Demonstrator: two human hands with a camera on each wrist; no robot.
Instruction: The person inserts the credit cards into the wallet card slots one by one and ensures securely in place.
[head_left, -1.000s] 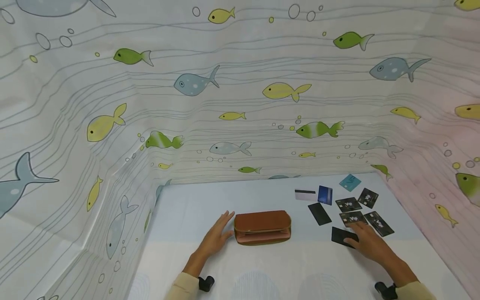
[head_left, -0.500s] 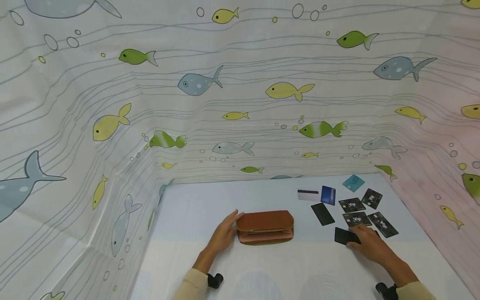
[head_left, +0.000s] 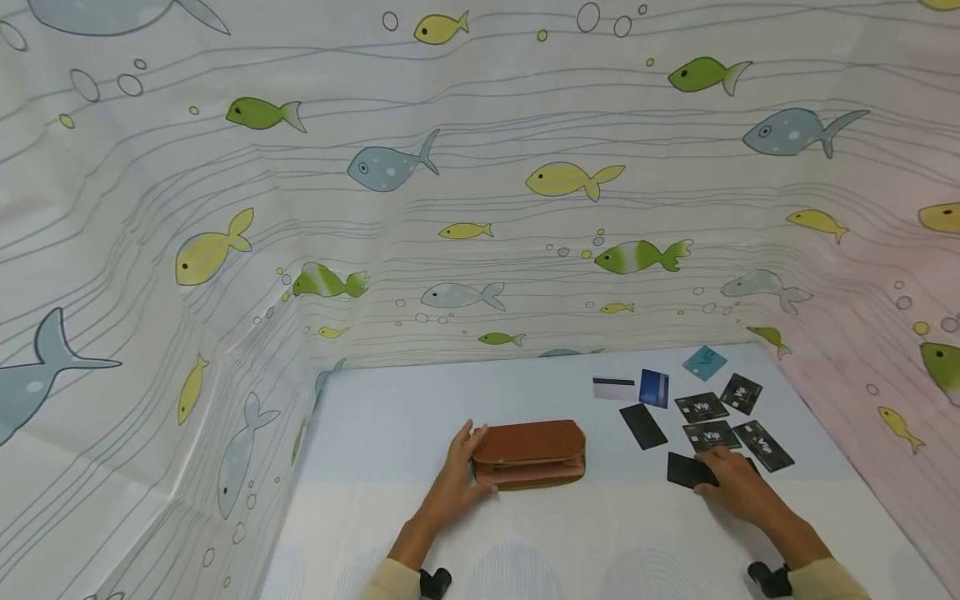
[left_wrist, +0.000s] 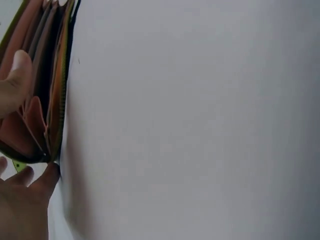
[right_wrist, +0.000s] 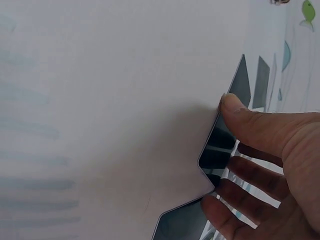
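Observation:
A brown zip wallet lies on the white table, its pink-lined mouth toward me. My left hand holds its left end, with fingers at the side and back and thumb at the front edge. In the left wrist view the wallet gapes, showing inner compartments, with the thumb over the opening. My right hand pinches a black card by its right part; the fingers cover that end. From the right wrist the thumb sits on the near edge of this dark card.
Beyond my right hand lie several black "Vip" cards, a plain black card, a blue card, a white striped card and a teal card. A fish-patterned sheet rises behind and beside the table.
My left hand has moved right onto the wallet's left end, its thumb now at the front edge. My right hand's fingers have closed on the black card, which has barely shifted.

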